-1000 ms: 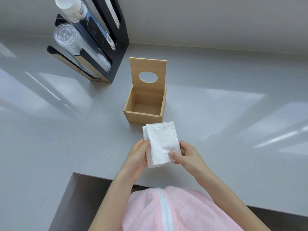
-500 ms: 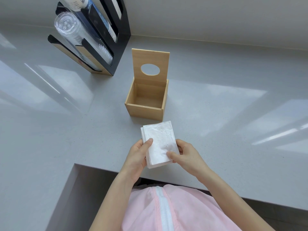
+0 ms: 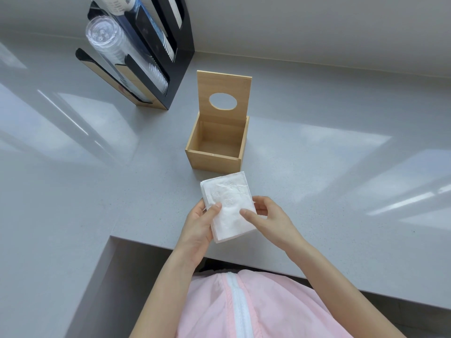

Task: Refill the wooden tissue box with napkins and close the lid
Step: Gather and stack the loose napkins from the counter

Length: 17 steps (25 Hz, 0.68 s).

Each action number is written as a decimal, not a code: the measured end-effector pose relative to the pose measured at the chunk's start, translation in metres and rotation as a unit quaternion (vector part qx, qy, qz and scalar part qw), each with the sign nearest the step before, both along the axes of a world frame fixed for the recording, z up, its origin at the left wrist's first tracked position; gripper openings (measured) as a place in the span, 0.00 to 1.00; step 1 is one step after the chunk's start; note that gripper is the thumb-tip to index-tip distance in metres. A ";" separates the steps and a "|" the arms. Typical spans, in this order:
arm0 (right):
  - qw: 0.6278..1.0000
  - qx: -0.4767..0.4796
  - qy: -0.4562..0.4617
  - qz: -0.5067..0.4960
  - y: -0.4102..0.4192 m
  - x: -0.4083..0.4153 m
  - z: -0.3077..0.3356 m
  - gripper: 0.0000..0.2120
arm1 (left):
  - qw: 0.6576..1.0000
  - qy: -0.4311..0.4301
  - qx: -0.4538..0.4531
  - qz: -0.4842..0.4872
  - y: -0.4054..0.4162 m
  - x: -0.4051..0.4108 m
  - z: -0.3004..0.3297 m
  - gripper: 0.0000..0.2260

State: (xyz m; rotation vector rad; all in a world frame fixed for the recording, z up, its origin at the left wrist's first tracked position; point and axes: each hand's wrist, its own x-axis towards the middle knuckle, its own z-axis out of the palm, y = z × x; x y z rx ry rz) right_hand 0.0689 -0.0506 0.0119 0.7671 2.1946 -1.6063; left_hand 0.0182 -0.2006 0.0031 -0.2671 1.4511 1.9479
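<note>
A wooden tissue box point(image 3: 212, 162) stands open and empty on the grey counter. Its lid point(image 3: 224, 97), with an oval hole, stands upright at the back. Just in front of the box I hold a stack of white napkins point(image 3: 228, 206) over the counter. My left hand point(image 3: 197, 228) grips the stack's left side, thumb on top. My right hand point(image 3: 269, 219) holds the right side, thumb pressed on the top napkin and fingers underneath.
A black and wood cup dispenser point(image 3: 144, 52) with stacked clear cups and paper cups stands at the back left. The grey counter point(image 3: 341, 167) has a front edge near my body, with a step down at the left. A wall runs behind.
The napkin stack has stayed in both hands just in front of the box. My left thumb has slid further onto the top napkin. The view has tilted slightly.
</note>
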 end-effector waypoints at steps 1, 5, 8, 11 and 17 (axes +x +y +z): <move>1.000 -0.026 -0.008 -0.007 0.000 -0.002 0.000 0.25 | 1.000 -0.002 0.012 0.003 -0.001 0.000 0.001 0.13; 0.988 -0.151 -0.022 0.018 -0.001 -0.005 -0.004 0.22 | 0.999 -0.007 0.048 0.005 -0.002 0.000 0.004 0.14; 0.981 -0.193 -0.008 -0.009 -0.006 -0.005 -0.005 0.17 | 0.998 -0.004 0.066 0.011 -0.004 -0.001 0.005 0.14; 0.980 -0.198 -0.005 -0.033 -0.005 -0.003 -0.005 0.15 | 0.998 0.000 0.069 0.013 -0.006 -0.001 0.003 0.12; 0.995 -0.086 0.021 -0.035 0.005 -0.003 0.004 0.10 | 0.999 0.026 0.024 0.000 -0.015 -0.008 0.002 0.08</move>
